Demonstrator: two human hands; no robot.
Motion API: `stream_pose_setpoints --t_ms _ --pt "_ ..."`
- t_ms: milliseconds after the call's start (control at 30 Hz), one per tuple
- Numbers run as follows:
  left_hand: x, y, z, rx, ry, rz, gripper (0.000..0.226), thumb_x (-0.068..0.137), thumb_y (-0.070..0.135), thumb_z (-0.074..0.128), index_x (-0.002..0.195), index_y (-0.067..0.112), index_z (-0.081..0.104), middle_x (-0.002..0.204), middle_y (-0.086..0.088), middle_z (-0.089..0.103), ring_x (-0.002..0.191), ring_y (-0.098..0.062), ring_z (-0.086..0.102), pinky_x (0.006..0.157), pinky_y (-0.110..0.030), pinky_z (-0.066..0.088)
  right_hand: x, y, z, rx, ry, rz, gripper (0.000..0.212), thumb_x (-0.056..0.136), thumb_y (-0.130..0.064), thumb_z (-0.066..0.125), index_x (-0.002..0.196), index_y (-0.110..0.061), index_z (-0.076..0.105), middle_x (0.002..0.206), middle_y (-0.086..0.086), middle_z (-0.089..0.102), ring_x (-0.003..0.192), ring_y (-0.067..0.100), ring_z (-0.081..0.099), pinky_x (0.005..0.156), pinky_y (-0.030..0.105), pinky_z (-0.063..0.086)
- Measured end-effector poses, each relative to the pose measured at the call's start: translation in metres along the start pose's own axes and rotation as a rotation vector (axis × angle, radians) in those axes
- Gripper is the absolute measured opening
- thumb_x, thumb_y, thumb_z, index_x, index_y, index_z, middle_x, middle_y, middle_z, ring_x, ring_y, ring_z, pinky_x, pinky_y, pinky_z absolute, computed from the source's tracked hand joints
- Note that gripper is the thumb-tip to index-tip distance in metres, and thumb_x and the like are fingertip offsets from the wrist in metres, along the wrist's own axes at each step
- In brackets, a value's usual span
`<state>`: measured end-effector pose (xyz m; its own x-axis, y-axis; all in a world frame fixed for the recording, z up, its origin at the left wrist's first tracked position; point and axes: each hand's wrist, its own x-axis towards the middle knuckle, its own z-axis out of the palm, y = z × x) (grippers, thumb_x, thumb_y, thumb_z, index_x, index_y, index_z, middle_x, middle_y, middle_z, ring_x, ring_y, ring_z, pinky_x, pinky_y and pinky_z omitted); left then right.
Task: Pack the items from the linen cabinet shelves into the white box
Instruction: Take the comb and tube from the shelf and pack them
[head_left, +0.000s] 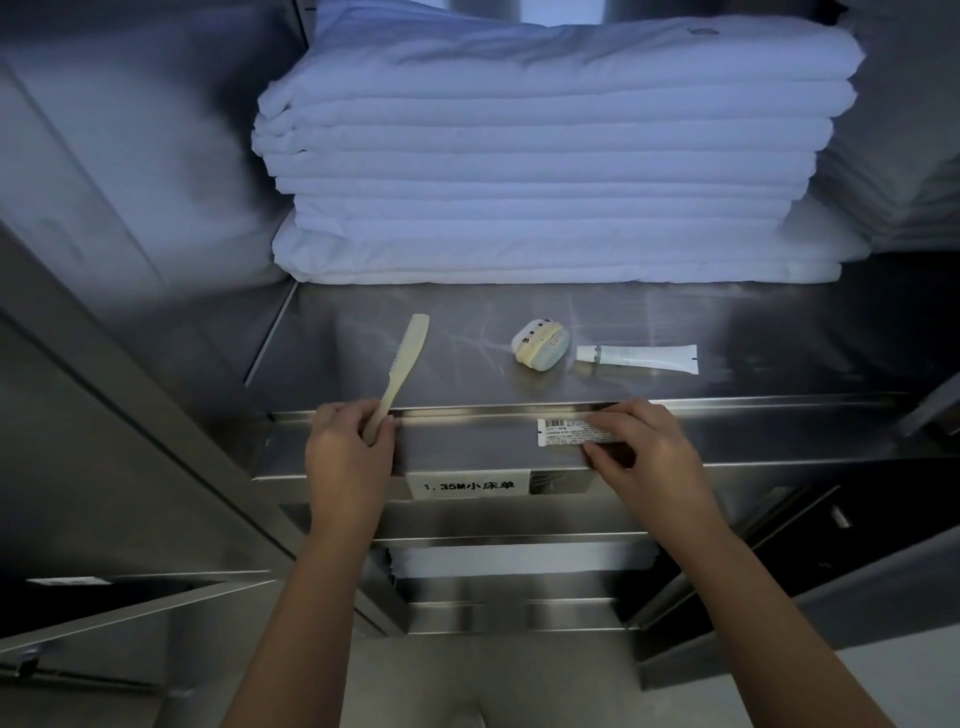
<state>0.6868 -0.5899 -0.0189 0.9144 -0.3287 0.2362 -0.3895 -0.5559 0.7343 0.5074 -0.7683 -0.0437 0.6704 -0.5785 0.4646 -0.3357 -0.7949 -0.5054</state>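
Head view: picking is under way. The left grip (348, 457) holds the handle of a cream plastic comb (402, 364) at the steel shelf's (753, 322) front edge. The right grip (644, 457) pinches a white printed sachet (563, 432) just off that edge. Next, both likely go to the white box, which is out of view. A round cat-faced case (540, 345) and a white tube (641, 357) lie mid-shelf, before folded white linen (545, 156) at the back.

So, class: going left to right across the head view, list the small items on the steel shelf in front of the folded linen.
The comb, cat-faced case, white tube; packet in the right hand overlaps, so omitted.
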Motion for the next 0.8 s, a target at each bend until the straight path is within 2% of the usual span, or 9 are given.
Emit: stream_pose_setpoints --t_ms 100,167,233,333,400,500,600,700,800 --pt "-0.004 0.002 -0.002 -0.057 -0.013 -0.034 0.025 0.086 0.014 0.059 0.110 0.007 0.062 0.106 -0.009 0.059 0.085 -0.015 0.054 0.071 -0.019 0.043 0.002 0.001 0.000 0.030 -0.029 -0.016 0.025 0.069 -0.002 0.075 0.094 -0.006 0.069 0.089 0.009 0.064 0.085 0.026 0.059 0.076 0.015 0.036" --pt "-0.007 0.005 -0.003 -0.129 -0.017 -0.090 0.023 0.087 0.014 0.058 0.109 0.008 0.063 0.100 -0.005 0.061 0.077 -0.010 0.055 0.061 -0.012 0.039 0.003 0.001 -0.001 0.044 -0.056 -0.027 0.026 0.069 0.000 0.074 0.094 -0.005 0.069 0.089 0.011 0.065 0.084 0.027 0.059 0.077 0.015 0.037" --pt "-0.009 0.007 -0.003 -0.214 -0.015 -0.143 0.020 0.087 0.012 0.058 0.106 0.010 0.064 0.089 0.001 0.062 0.071 -0.005 0.056 0.056 -0.012 0.039 0.005 0.001 -0.001 0.055 -0.078 -0.021 0.026 0.069 0.001 0.074 0.094 -0.005 0.069 0.090 0.011 0.065 0.084 0.026 0.059 0.077 0.014 0.037" --pt "-0.013 0.011 -0.002 -0.359 0.010 -0.198 0.015 0.085 0.009 0.061 0.096 0.017 0.066 0.080 0.009 0.062 0.076 -0.009 0.059 0.070 -0.023 0.050 0.007 0.000 -0.001 0.090 -0.084 0.001 0.025 0.069 0.002 0.073 0.093 -0.005 0.070 0.090 0.010 0.065 0.082 0.023 0.058 0.076 0.008 0.036" --pt "-0.016 0.013 0.001 -0.464 0.020 -0.240 0.014 0.083 0.007 0.063 0.089 0.019 0.067 0.080 0.007 0.064 0.078 -0.013 0.060 0.076 -0.028 0.051 0.007 -0.002 -0.001 0.129 -0.067 0.019 0.024 0.069 0.003 0.073 0.092 -0.005 0.070 0.088 0.010 0.066 0.080 0.019 0.057 0.077 0.002 0.035" --pt "-0.021 0.018 0.005 -0.648 0.033 -0.310 0.013 0.082 0.003 0.063 0.090 0.012 0.069 0.076 0.002 0.064 0.070 -0.012 0.058 0.069 -0.023 0.049 0.006 -0.004 -0.002 0.186 -0.035 0.059 0.023 0.069 0.002 0.073 0.091 -0.007 0.071 0.086 0.006 0.065 0.078 0.014 0.057 0.075 0.002 0.036" --pt "-0.023 0.023 0.005 -0.829 0.015 -0.368 0.016 0.082 0.001 0.061 0.085 0.016 0.067 0.077 0.000 0.065 0.070 -0.009 0.060 0.064 -0.017 0.051 0.002 -0.007 -0.004 0.240 0.007 0.098 0.024 0.070 0.002 0.073 0.091 -0.009 0.071 0.082 -0.002 0.062 0.079 0.009 0.055 0.073 0.005 0.039" --pt "-0.023 0.031 0.006 -0.916 -0.054 -0.361 0.016 0.082 0.003 0.062 0.082 0.018 0.067 0.078 0.000 0.066 0.070 -0.007 0.061 0.064 -0.016 0.051 -0.002 -0.010 -0.009 0.243 0.077 0.122 0.023 0.070 0.002 0.072 0.091 -0.009 0.071 0.082 -0.005 0.060 0.079 0.008 0.054 0.071 0.007 0.042" --pt "-0.024 0.042 0.010 -0.980 -0.146 -0.353 0.015 0.081 0.003 0.062 0.083 0.016 0.068 0.079 -0.001 0.067 0.070 -0.006 0.062 0.062 -0.013 0.051 -0.006 -0.013 -0.018 0.242 0.155 0.156 0.021 0.072 0.001 0.071 0.091 -0.008 0.070 0.086 -0.001 0.063 0.080 0.009 0.056 0.072 0.009 0.043"
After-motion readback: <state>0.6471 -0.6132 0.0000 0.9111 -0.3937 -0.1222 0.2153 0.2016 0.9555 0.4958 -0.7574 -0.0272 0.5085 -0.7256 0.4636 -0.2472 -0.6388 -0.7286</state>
